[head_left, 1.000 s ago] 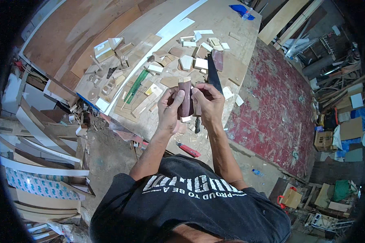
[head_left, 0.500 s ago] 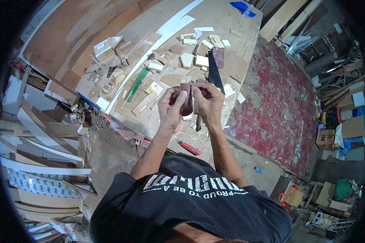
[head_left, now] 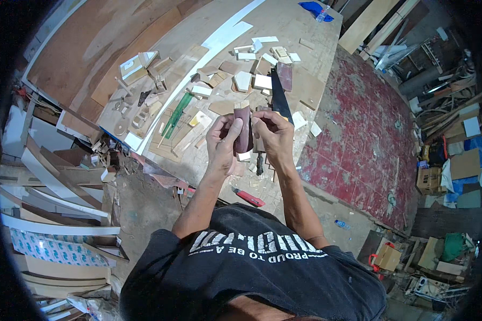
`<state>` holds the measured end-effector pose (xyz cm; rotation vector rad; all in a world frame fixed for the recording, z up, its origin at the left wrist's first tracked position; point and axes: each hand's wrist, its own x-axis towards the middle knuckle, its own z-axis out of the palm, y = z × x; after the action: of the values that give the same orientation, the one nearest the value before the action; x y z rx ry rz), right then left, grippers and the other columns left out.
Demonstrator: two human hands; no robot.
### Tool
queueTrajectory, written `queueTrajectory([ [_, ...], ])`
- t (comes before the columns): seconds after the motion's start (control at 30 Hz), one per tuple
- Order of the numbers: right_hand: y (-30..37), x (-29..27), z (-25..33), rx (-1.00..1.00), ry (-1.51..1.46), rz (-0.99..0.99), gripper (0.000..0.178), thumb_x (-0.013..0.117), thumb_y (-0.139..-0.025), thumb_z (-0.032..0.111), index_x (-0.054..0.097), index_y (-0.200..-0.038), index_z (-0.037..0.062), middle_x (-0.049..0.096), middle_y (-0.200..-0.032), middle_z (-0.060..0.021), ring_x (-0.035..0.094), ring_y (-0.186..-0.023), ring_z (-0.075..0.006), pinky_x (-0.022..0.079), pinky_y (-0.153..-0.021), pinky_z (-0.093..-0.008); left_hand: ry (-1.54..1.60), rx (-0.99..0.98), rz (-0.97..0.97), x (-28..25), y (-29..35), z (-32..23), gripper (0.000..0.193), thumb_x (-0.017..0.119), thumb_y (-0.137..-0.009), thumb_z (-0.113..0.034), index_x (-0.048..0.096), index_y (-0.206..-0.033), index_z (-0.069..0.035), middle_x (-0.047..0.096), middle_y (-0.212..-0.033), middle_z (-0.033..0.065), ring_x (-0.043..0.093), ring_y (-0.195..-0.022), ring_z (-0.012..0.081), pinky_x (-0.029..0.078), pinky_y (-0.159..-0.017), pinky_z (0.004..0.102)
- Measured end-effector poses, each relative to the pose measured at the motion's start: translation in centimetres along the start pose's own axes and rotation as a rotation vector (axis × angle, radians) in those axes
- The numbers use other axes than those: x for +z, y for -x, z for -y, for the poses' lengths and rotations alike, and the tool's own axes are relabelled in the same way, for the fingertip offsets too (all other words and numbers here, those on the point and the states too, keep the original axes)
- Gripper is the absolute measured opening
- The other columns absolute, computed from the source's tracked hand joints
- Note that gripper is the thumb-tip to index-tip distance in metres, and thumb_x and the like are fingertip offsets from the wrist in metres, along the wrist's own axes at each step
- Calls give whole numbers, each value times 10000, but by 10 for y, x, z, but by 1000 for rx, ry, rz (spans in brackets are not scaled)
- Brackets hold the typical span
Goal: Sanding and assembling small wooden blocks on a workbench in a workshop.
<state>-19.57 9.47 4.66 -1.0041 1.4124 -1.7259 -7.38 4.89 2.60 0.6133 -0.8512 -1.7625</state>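
Observation:
Above the workbench point(head_left: 168, 155), my left hand point(head_left: 223, 138) is closed round a narrow strip of reddish-brown sandpaper point(head_left: 242, 131), thumb laid along its face. A pale wooden end point(head_left: 242, 105) shows at the strip's top, so it seems folded round a small wood piece. My right hand point(head_left: 273, 135) pinches with thumb and forefinger at the strip's right edge; its other fingers are curled in. Behind my right hand lies a handsaw with a black blade point(head_left: 280, 91), its handle mostly hidden. Another reddish-brown sandpaper sheet point(head_left: 285, 76) lies beside the blade.
Wood offcuts point(head_left: 243, 81) are scattered beyond my hands. A green ruler-like strip point(head_left: 178, 115) and a long white curved strip point(head_left: 182, 85) lie to the left. Near the front edge rests a red utility knife point(head_left: 249, 197). Curved panels point(head_left: 59, 230) stand at far left.
The sandpaper strip has turned a little, showing more of its lighter reddish face. My right fingertips have shifted slightly along its edge, and the whole view has moved slightly.

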Motion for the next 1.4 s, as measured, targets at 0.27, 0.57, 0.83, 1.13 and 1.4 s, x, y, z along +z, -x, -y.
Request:
queueTrajectory([
  [0.27,-1,2,-7,-110,181,5,144,635,-896,50,692,-997,-34,652,-801,-6,574,-700,-51,464,-637,-196,-57,-17,44,-7,-4,4,211,645,-926,-159,616,-1080,-18,658,-938,26,608,-818,73,494,-762,234],
  [0.57,-2,16,-11,-22,-30,-180,148,626,-908,105,664,-940,-35,626,-747,-6,544,-649,-57,437,-579,-211,-81,39,55,2,0,8,135,664,-906,-115,627,-993,-19,643,-848,1,567,-724,37,458,-674,202],
  [0.83,13,15,-12,-87,209,-190,139,613,-913,100,644,-918,-36,604,-696,-2,524,-606,-49,428,-550,-213,-122,73,30,2,1,8,158,663,-905,-114,619,-1009,-3,647,-849,10,572,-726,42,463,-668,199],
  [1.13,18,9,-22,-98,295,-159,123,628,-886,91,642,-877,-31,617,-681,-56,545,-605,-89,446,-551,-255,-113,53,17,-6,-3,14,168,672,-896,-107,620,-1013,3,656,-882,23,579,-744,51,472,-686,208],
  [1.4,12,7,-19,-262,383,-71,121,619,-908,96,653,-901,-20,608,-717,-3,539,-644,-37,427,-562,-195,-120,57,47,-5,-5,10,147,638,-926,-123,611,-1026,-18,646,-879,15,583,-757,59,480,-704,225],
])
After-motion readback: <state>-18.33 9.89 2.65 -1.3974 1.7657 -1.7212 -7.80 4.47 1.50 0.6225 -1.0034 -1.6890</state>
